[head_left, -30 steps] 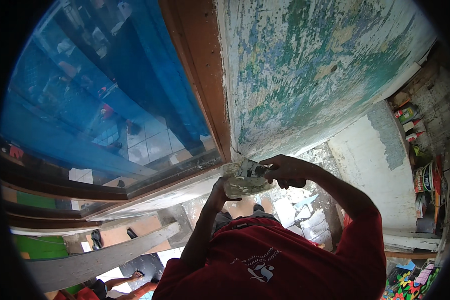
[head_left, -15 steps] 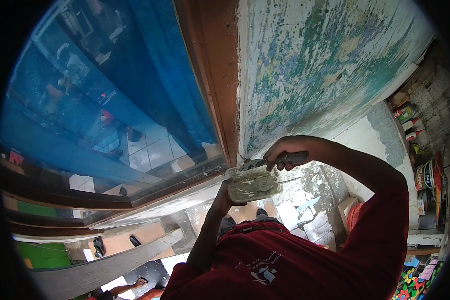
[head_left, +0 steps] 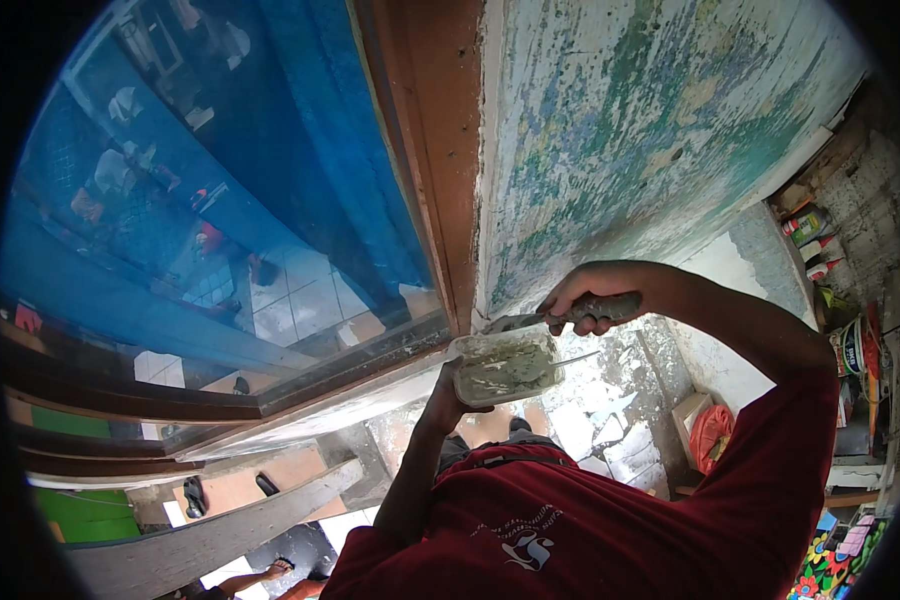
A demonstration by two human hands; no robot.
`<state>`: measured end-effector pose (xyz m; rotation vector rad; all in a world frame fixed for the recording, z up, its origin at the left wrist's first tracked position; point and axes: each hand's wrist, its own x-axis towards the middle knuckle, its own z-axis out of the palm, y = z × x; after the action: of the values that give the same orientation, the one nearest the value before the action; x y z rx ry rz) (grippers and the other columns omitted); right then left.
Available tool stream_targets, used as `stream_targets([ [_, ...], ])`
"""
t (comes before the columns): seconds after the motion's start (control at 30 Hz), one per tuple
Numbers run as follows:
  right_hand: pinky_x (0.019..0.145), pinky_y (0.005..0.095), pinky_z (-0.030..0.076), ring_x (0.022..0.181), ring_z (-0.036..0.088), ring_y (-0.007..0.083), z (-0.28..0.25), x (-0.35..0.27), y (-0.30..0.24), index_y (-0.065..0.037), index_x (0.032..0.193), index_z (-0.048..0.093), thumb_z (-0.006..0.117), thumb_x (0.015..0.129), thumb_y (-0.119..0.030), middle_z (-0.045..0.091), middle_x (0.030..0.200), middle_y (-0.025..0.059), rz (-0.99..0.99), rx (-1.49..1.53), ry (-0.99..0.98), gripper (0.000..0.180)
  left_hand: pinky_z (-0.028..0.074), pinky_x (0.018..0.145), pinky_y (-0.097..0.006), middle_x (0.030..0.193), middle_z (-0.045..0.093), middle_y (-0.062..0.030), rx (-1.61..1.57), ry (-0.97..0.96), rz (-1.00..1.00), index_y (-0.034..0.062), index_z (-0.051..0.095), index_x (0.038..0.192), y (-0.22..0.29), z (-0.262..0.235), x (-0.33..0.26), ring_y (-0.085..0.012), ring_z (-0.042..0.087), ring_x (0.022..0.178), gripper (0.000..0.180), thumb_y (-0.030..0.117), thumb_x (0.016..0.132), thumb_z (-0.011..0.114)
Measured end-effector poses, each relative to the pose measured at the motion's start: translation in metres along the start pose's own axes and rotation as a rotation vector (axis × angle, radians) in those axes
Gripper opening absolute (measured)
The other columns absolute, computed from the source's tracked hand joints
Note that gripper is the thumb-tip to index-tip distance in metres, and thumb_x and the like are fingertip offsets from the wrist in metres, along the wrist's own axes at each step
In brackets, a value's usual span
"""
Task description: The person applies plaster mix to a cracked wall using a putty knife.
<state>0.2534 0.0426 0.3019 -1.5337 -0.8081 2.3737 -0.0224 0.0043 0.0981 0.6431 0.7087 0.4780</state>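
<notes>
My left hand [head_left: 447,400] holds a pale plastic tub [head_left: 467,390] by its left side, in front of my waist. Greyish-white paste [head_left: 513,372] coats the inside of the tub. A thin pale stick [head_left: 581,358] juts out past its right side. Fingers wrapped round the dark handle, my right hand [head_left: 590,294] grips a trowel [head_left: 516,322] just above the tub. Its blade points left, at the lower end of the wall's edge by the brown door frame; whether the tip touches the wall I cannot tell.
A patchy wall [head_left: 630,130] with worn green and blue paint rises ahead. Left of the brown frame [head_left: 432,130] is glass with a blue curtain [head_left: 320,150] behind it. Bottles [head_left: 808,225] and cans stand on a shelf at right. A person's foot [head_left: 278,568] shows at lower left.
My right hand has moved a little up and to the right with the trowel, whose blade now sits higher over the tub's rim. The tub stays nearly in place.
</notes>
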Motion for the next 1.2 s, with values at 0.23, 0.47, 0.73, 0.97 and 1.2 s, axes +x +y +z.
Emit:
stream_targets([
  [0.23,0.045,0.0233,0.044,0.056,0.054,0.0097,0.002,0.032,0.032,0.003,0.088,0.066,0.06,0.083,-0.016,0.064,0.08,0.007,-0.012,-0.201,0.017,0.02,0.055,0.074,-0.041,0.126,0.055,-0.0107,-0.021,0.0,-0.011,0.009,0.038,0.136,-0.002,0.001,0.001,-0.0242,0.06,0.106,0.072,0.063,0.089,0.035],
  [0.47,0.043,0.0238,0.039,0.055,0.051,0.0085,0.002,0.042,0.007,0.003,0.099,0.062,0.057,0.083,-0.012,0.064,0.082,0.0076,0.031,-0.171,0.053,0.023,0.055,0.073,-0.04,0.126,0.056,-0.0109,-0.019,0.003,0.0,0.0085,0.038,0.136,-0.003,-0.001,0.001,-0.0236,0.061,0.104,0.07,0.061,0.09,0.034],
  [0.73,0.042,0.0233,0.04,0.053,0.051,0.0095,0.005,0.018,-0.017,0.006,0.096,0.061,0.057,0.085,-0.014,0.062,0.083,0.0102,0.055,-0.088,0.077,0.022,0.055,0.074,-0.041,0.125,0.056,-0.0097,0.076,-0.014,0.022,0.0103,0.039,0.136,0.0,0.001,0.002,-0.0236,0.06,0.105,0.069,0.062,0.09,0.035],
  [0.97,0.046,0.0252,0.047,0.051,0.053,0.0099,0.024,-0.024,-0.002,0.001,0.125,0.051,0.059,0.087,-0.02,0.059,0.074,0.0043,-0.122,-0.584,0.118,0.044,0.054,0.076,-0.041,0.124,0.056,-0.0085,-0.047,0.0,-0.004,0.0101,0.041,0.135,-0.005,-0.005,0.0,-0.0238,0.059,0.107,0.067,0.06,0.09,0.036],
  [1.2,0.062,0.0376,0.053,0.077,0.065,0.0261,0.003,0.001,0.078,-0.012,0.116,0.056,0.058,0.087,-0.021,0.062,0.088,0.0104,-0.566,-1.699,0.411,0.03,0.054,0.079,-0.045,0.128,0.053,-0.0077,-0.059,-0.026,0.028,0.0116,0.039,0.136,-0.009,-0.009,0.001,-0.0245,0.057,0.11,0.06,0.053,0.093,0.037],
])
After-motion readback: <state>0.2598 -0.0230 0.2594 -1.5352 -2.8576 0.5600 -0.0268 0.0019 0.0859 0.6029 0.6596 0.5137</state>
